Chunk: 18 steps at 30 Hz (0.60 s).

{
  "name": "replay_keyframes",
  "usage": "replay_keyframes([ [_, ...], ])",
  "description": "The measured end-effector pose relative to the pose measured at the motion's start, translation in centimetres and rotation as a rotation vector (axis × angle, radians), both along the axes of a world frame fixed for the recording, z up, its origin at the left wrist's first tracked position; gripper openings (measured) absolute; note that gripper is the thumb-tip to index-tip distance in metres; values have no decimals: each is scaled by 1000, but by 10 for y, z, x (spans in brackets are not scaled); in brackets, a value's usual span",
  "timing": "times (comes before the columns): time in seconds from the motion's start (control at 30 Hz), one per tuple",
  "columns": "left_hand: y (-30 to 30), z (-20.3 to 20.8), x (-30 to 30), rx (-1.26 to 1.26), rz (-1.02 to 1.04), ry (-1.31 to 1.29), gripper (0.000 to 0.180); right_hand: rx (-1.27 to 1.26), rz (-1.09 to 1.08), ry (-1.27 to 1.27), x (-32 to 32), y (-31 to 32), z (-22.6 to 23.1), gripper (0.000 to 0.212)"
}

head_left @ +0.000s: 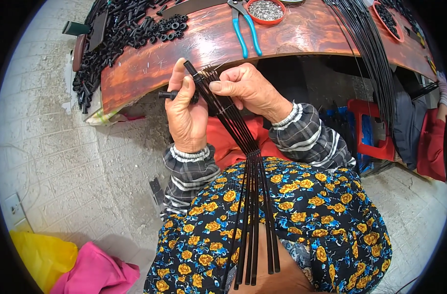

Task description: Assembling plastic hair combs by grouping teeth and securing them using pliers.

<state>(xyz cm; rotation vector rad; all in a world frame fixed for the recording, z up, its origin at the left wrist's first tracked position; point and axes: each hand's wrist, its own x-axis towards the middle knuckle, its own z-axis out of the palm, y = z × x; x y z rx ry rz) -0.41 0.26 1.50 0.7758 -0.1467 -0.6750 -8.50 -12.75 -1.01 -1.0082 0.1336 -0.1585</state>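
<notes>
A bundle of thin black ribs, which looks like an umbrella frame (239,128), slants across the middle, its lower ends spread over my lap. My left hand (186,120) is closed around its upper end beside a black tube tip, with the index finger stretched up. A short black plastic tube (167,94) pokes out to the left between the fingers of that hand. My right hand (255,90) pinches thin rib ends near the top of the bundle with thumb and fingers. What lies inside both grips is partly hidden.
Ahead, the brown table (204,46) carries piled black plastic parts (120,36), blue-handled pliers (246,30), a red dish of small metal pieces (266,11) and a hanging bundle of black rods (368,54). A red stool (373,130) and another person's gloved hand (443,88) are at right.
</notes>
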Motion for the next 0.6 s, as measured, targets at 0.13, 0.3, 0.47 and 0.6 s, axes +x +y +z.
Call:
replay_keyframes([
  [0.13, 1, 0, 0, -20, -23, -20, 42, 8, 22, -8, 0, -1, 2, 34],
  [0.3, 0, -4, -3, -81, -77, -8, 42, -25, 28, -26, 0, -2, 2, 32],
  [0.47, 3, -6, -1, -100, -103, -41, 41, -31, 14, -4, 0, 2, 3, 30],
  [0.6, 2, -2, -2, -86, -59, -22, 41, -7, 11, -46, -1, 3, 1, 29],
])
